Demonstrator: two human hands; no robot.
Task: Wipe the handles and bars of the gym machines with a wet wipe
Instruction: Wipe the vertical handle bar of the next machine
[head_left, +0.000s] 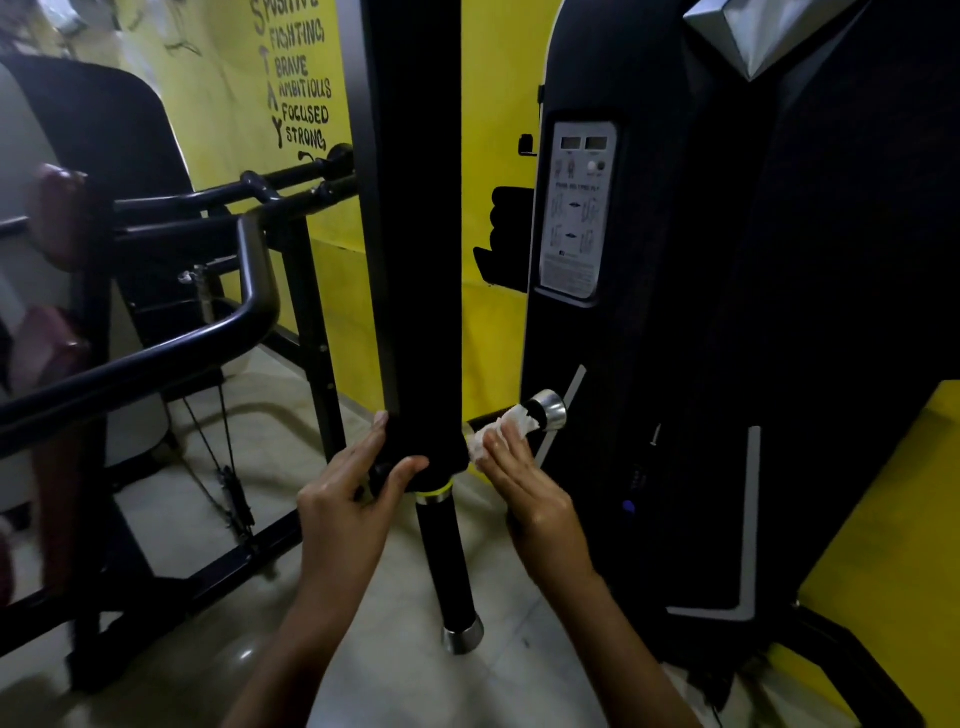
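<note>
A tall black padded arm (415, 234) of a gym machine hangs in the middle of the head view. Below it a black handle (449, 561) with a chrome end cap points down. A second short handle (543, 413) with a chrome cap sticks out to the right. A white wet wipe (501, 428) is wrapped round this short handle. My right hand (524, 483) presses the wipe onto it with fingers nearly straight. My left hand (348, 493) grips the lower end of the padded arm, thumb in front and fingers behind.
The black weight-stack housing (727, 312) with an instruction plate (574, 213) stands close on the right. At left, curved black bars (208, 338) of another machine cross the view. A yellow wall (291, 104) with painted words is behind. The floor (374, 649) is pale tile.
</note>
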